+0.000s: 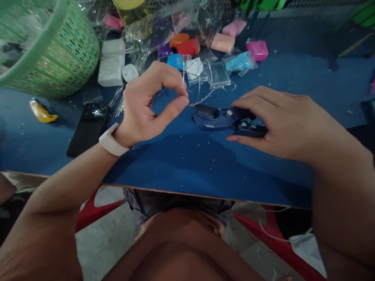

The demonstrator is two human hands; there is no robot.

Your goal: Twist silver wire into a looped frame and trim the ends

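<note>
My left hand (155, 101) pinches a thin white wire (183, 74) between thumb and forefinger, above the blue table. A twisted wire strand (205, 97) runs from near those fingertips toward the right. My right hand (281, 121) is wrapped round a dark blue hand cutter (216, 119), its head pointing left, close to my left fingertips. Whether its blades touch the wire I cannot tell. Small plastic bags (219, 74) and a white piece (194, 68) lie just beyond the wire.
A green basket (70, 50) stands at the back left, near a white block (113, 62), a black phone (89, 127) and a yellow object (42, 112). Colourful wrapped packets (187, 47) line the back. The table's front edge (175, 192) is close to my body.
</note>
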